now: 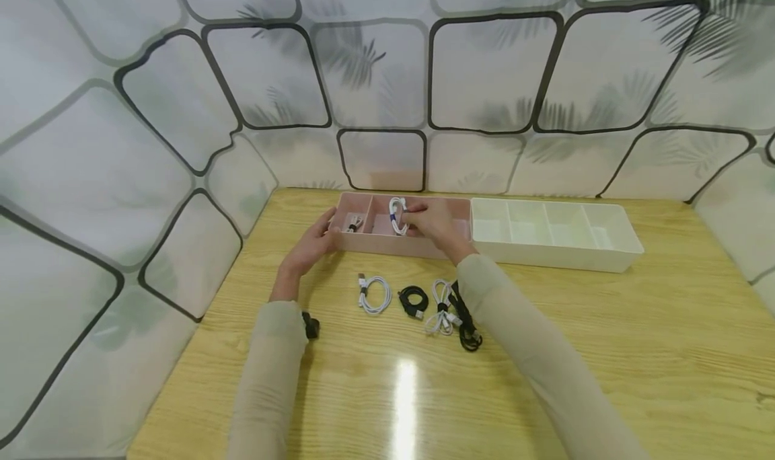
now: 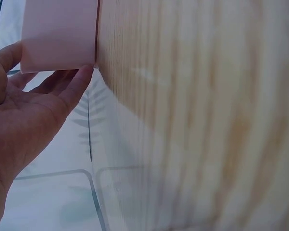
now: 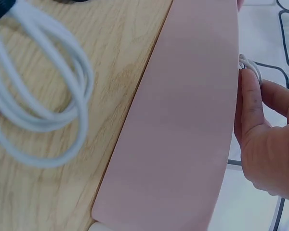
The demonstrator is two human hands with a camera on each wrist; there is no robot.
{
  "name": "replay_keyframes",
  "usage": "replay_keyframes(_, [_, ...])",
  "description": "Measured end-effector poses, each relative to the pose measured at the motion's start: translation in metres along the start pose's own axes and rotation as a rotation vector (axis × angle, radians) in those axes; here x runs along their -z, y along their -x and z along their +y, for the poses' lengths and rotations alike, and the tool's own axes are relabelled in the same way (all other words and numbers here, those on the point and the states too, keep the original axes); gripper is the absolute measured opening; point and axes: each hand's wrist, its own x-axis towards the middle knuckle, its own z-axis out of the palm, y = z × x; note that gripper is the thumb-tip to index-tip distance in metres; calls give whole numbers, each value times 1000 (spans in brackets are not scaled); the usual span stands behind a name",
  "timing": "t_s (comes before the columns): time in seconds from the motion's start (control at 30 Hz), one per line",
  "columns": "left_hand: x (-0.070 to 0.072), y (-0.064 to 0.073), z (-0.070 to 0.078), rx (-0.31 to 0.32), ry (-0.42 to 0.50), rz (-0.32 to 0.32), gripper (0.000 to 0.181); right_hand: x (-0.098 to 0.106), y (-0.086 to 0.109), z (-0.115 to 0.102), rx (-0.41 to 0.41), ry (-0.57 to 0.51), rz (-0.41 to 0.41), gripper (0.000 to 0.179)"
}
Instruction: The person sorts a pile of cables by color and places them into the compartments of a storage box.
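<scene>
My right hand (image 1: 432,221) pinches a coiled white cable (image 1: 397,216) with a dark blue tie, over a middle compartment of the pink divided box (image 1: 393,244). In the right wrist view, the fingertips and the cable's loop show just past the box's top edge. My left hand (image 1: 311,243) holds the box's left end, its thumb at the rim and its fingers along the end wall (image 2: 60,36). A small white cable with a black tie (image 1: 354,224) lies in the left compartment.
On the table before the box lie a white coiled cable (image 1: 376,294), a black coil (image 1: 414,301), another white cable (image 1: 442,307) and a long black cable (image 1: 468,325) by the right sleeve. A white divided box (image 1: 554,255) adjoins the pink one. Patterned fabric (image 1: 381,77) rises behind.
</scene>
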Motion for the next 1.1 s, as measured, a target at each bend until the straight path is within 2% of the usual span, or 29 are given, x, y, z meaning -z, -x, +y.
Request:
replay_keyframes(0.23, [-2,-1,-4,-32,-26,12,60,-7,-6,-1,-24,6,2,30])
replay_keyframes(0.67, [-4,-2,-3,-27,-39,17,60,-13,-11,1,-43,-87,35,31])
replay_keyframes(1.1, [0,-2,-5,-18,-38,20,60,-14,-13,0,-69,-137,-7,38])
